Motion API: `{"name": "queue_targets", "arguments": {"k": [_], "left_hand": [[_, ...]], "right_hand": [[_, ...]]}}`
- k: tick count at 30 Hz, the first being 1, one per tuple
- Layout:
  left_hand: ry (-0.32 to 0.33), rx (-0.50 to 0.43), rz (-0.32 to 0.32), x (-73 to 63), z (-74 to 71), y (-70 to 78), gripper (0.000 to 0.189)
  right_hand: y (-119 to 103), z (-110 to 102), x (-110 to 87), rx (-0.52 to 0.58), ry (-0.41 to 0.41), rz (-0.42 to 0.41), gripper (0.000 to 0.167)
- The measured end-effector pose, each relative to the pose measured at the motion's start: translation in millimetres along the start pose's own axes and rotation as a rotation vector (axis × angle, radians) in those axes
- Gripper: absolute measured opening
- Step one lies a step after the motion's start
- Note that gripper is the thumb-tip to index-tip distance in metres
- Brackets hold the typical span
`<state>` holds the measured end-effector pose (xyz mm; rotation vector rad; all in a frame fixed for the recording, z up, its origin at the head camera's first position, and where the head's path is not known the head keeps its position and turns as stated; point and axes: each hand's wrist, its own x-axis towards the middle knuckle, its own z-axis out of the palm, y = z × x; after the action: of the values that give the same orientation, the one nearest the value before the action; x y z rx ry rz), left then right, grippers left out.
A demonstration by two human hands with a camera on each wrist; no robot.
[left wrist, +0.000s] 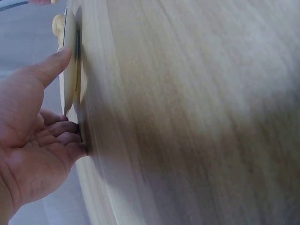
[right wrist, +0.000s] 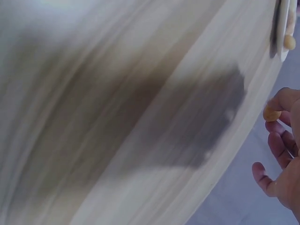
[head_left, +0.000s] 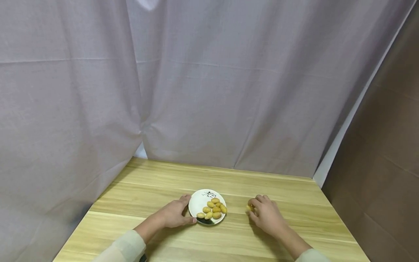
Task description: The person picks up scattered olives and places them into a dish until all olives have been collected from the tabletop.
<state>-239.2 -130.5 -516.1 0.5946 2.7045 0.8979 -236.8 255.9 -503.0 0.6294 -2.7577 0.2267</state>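
A round white plate (head_left: 197,204) with a dark branch pattern sits on the table, holding several small oval yellow fruits (head_left: 216,215) mostly on its right and front side. My left hand (head_left: 176,214) grips the plate's left edge, thumb at the front rim and fingers around the left side. In the left wrist view, the thumb (left wrist: 55,65) lies against the rim while the other fingers bend down by the tabletop. To the right of the plate, my right hand (head_left: 266,214) pinches one yellow fruit (right wrist: 271,114) between thumb and fingertips, above the table.
The wooden table (head_left: 209,243) has light, striped boards. A grey curtain (head_left: 209,91) hangs behind it and along the left side, and a brown panel (head_left: 379,163) stands on the right. The right hand's shadow falls across the tabletop.
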Motion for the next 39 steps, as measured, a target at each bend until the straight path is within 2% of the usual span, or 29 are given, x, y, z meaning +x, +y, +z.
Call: {"name": "queue_targets", "arguments": {"k": [11,18,29,39], "left_hand": [[0.006,0.0,-0.007,1.5,1.1,-2.1,0.11],[0.01,-0.003,-0.008,1.6,0.9,-2.6,0.109],[0.003,-0.011,-0.003,1.4,1.2,-2.5,0.11],[0.01,0.009,0.009,4.0,2.1,-5.7,0.109]], "right_hand": [[-35.3,-2.0,24.9,0.026,0.033,-0.032,0.021],[-51.5,-2.2,34.2,0.023,0.064,-0.086,0.02],[-66.5,3.5,43.0,0.065,0.02,-0.146,0.024],[-81.3,7.1,55.1,0.055,0.007,-0.181,0.023]]}}
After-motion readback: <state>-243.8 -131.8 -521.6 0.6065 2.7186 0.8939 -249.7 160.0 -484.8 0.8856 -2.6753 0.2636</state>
